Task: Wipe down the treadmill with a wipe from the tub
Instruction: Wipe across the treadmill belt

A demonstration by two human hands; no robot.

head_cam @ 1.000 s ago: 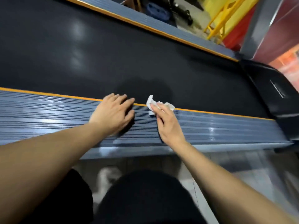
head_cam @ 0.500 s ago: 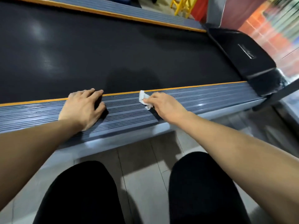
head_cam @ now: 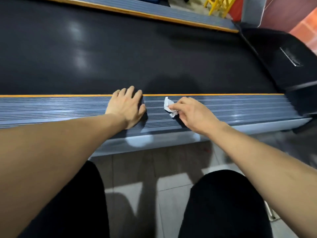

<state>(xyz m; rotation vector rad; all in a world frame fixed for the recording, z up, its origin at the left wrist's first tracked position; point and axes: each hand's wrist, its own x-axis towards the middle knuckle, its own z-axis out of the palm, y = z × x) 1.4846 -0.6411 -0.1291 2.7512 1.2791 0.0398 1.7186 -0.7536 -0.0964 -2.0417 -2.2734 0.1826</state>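
The treadmill fills the upper view: a black belt [head_cam: 120, 54] with a ribbed grey side rail [head_cam: 51, 110] edged in orange on my side. My left hand [head_cam: 127, 107] lies flat on the rail, fingers spread, holding nothing. A little to its right, my right hand [head_cam: 193, 114] pinches a crumpled white wipe [head_cam: 169, 106] and presses it onto the ribs of the rail. The tub is not in view.
The black motor cover [head_cam: 281, 57] rises at the right end of the belt. A second grey rail [head_cam: 171, 12] runs along the far side. Yellow metal frames [head_cam: 219, 5] stand beyond it. Grey floor tiles [head_cam: 171, 169] and my black-clad knees are below.
The view has swung, so both hands sit further right in the frame. My right hand with the wipe has stayed on the rail, close to my left hand.
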